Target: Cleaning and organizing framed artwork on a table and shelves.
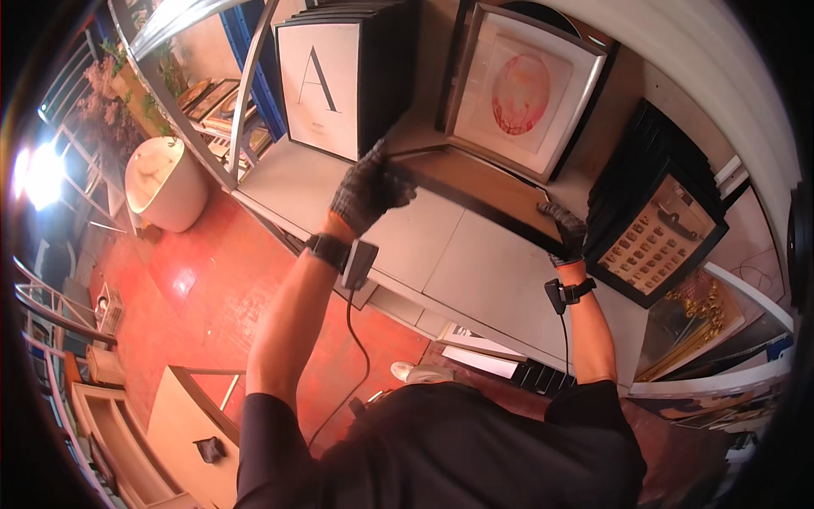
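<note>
Both my hands wear grey knit gloves and hold one dark-edged picture frame [486, 184] with a brown back or face, tilted above a pale shelf top [407, 245]. Its left end is gripped by my left hand [372, 191]; my right hand [568, 230] holds the right end. Just behind it leans a silver frame with a pink oval print [521, 95]. To the left, a stack of black frames stands upright, the front one showing a large letter A [321, 89]. On the right leans a row of black frames, the front one with rows of small objects [658, 235].
A white tub-shaped chair [166, 184] stands on the red floor at the left. Lower left is a light wooden table [184, 439] with a small black item on it. A gold-trimmed frame [696, 331] leans at the right. More frames lie under the shelf top [483, 356].
</note>
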Motion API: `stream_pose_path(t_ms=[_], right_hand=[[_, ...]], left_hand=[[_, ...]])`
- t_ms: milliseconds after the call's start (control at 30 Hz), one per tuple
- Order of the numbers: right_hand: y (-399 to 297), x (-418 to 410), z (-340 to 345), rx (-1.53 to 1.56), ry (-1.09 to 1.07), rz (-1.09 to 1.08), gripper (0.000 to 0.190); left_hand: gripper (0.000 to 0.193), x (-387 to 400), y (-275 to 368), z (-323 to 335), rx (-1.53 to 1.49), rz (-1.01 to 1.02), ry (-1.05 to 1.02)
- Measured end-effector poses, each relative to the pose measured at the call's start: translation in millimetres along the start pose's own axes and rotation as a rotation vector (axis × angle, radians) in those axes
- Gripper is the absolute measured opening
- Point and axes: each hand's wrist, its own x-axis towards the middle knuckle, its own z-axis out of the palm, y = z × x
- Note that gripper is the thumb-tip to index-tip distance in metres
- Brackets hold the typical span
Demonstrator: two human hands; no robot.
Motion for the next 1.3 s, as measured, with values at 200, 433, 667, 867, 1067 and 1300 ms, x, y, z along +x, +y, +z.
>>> stream_pose_path(t_ms=[200,433,667,867,1067,1300], right_hand=[[24,65,-2,-0.119,-0.123,0.214,0.028],[74,147,-25,-0.102,-0.133,0.463,0.054],[134,206,-16,-0.464,-0.019,0.386,0.054],[166,199,4,-0.776,-0.105,0.472,0.044],[158,144,19,-0.811,-0.172,0.333,0.033],[2,45,138,-0.469,-0.46,0.122,0.03]], left_hand=[[0.05,17,-1,23,0.11,0.055,-0.117],[0.048,-33,-26,1,0.341,0.057,-0.114],[0.036,-85,-40,-39,0.282,0.013,0.071],[0.035,-145,-63,-86,0.291,0.049,0.204],[0.056,-233,-98,-146,0.38,0.089,0.378],[0.039,-403,-193,-244,-0.291,0.328,0.638]])
